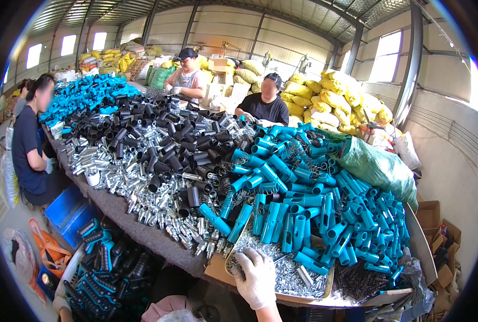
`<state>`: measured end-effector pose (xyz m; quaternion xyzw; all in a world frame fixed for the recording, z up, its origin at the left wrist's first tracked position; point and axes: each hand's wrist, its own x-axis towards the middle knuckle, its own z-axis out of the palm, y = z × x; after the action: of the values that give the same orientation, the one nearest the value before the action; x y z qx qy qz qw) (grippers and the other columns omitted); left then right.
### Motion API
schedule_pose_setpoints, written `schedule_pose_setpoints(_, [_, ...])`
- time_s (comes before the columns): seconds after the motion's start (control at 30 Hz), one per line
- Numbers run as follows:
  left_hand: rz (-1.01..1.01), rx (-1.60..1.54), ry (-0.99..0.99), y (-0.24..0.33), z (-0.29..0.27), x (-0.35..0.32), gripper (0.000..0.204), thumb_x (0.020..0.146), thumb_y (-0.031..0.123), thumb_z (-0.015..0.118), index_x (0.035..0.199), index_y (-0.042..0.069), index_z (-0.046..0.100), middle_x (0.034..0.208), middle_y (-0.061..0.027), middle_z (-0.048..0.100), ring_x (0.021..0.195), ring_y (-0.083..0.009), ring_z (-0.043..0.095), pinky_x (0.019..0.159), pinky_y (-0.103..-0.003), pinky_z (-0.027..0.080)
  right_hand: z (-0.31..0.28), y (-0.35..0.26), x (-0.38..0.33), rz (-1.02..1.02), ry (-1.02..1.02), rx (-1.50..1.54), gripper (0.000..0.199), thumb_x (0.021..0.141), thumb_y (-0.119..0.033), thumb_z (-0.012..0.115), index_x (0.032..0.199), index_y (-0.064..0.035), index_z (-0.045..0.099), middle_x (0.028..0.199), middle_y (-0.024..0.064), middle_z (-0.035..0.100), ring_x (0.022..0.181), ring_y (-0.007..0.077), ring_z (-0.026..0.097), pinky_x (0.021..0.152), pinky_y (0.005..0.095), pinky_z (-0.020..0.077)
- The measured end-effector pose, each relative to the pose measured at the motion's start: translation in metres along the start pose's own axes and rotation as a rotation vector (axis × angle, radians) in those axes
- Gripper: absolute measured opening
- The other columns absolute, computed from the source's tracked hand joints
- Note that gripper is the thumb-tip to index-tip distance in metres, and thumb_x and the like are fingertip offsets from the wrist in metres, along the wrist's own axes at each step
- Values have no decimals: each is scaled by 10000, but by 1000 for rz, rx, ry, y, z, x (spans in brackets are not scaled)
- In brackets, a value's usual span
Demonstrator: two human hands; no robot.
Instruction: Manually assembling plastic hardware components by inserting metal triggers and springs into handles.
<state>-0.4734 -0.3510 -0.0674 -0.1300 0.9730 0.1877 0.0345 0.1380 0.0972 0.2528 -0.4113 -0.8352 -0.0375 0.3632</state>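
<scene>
Here, a white-gloved right hand (256, 278) is being laid flat, fingers spread wide and holding nothing, on small silver metal bits (287, 268) in a shallow cardboard tray (216, 270) at the near edge of the table (121, 214). Teal plastic tubes (303, 214) are being heaped just beyond it, touching the tray. Black tubes (169, 145) are being piled farther back. The left hand cannot be seen.

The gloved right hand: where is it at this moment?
In the head view, the gloved right hand is at bottom centre, resting on the tray of small metal parts, just below the teal plastic tubes.
</scene>
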Motion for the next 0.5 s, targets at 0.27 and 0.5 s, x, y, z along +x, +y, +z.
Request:
schedule_pose_setpoints(0.27, [-137, -371, 94, -2, 6, 0, 387, 824, 173, 515, 1012, -101, 715, 1018, -262, 727, 992, -343, 701, 805, -444, 507, -2, 1, 0, 18, 61, 31, 410, 747, -134, 778, 1135, -91, 654, 1173, 112, 640, 1110, 347, 590, 963, 455, 462])
schedule_pose_setpoints(0.5, [-80, -225, 27, 0, -6, -4, 437, 873, 292, 542, 1010, -87, 711, 1050, -264, 718, 1061, -360, 675, 875, -436, 488, -2, 5, 1, 73, 218, 67, 464, 719, -50, 774, 1163, -86, 644, 1226, 139, 618, 1172, 371, 556, 1007, 480, 439])
